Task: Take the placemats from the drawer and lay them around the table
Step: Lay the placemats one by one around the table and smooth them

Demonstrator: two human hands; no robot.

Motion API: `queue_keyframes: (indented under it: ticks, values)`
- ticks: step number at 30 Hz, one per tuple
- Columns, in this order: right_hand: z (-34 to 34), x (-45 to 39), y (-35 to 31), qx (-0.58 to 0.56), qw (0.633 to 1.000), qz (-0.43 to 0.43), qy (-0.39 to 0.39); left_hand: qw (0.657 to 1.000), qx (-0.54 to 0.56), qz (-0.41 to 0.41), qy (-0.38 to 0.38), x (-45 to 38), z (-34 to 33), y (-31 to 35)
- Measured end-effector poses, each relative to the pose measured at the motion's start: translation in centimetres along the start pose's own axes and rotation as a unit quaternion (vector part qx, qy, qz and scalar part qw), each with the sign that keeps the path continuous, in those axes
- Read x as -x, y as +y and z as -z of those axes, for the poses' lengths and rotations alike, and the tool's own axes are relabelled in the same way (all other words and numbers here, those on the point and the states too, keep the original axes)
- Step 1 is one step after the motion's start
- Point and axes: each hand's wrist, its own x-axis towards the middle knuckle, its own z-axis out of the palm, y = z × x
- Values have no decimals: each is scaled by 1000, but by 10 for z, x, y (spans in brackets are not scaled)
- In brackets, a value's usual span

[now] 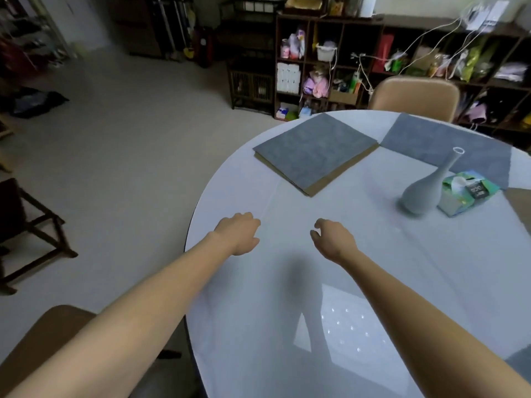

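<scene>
A stack of grey placemats (316,150) with tan undersides lies on the round white table (258,297), toward its far left edge. A single grey placemat (448,145) lies flat at the far side, before a chair. A grey corner of another mat (520,366) shows at the right edge. My left hand (238,234) and my right hand (333,239) hover over the bare tabletop, short of the stack. Both are empty, with fingers loosely curled and apart. No drawer is in view.
A grey long-necked vase (422,193) and a green tissue box (465,193) stand near the table's middle. A tan chair (413,96) sits at the far side, another chair (40,346) at near left. Cluttered shelves (373,58) line the back wall; a dark wooden stool (28,231) stands left.
</scene>
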Motion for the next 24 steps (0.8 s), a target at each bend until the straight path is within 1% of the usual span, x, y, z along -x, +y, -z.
queue_keyframes:
  ticks: [3,7,13,18,21,24]
  values:
    - [-11,-41,-9,-2,1000,-29,7,999,2,-34,9,-67,5,-23]
    - [-32,-109,-33,-29,997,-66,19,997,14,-73,-22,-151,6,-60]
    - [-60,-206,-61,-14,995,-76,63,994,28,-80,-69,-249,-4,-108]
    - [-66,-268,-66,22,995,-78,60,988,44,-88,-118,-286,-23,-121]
    - [-68,-298,-64,22,993,-82,79,988,48,-93,-111,-290,-29,-124]
    - [-71,-319,-64,12,992,-107,73,988,45,-95,-110,-293,-25,-123]
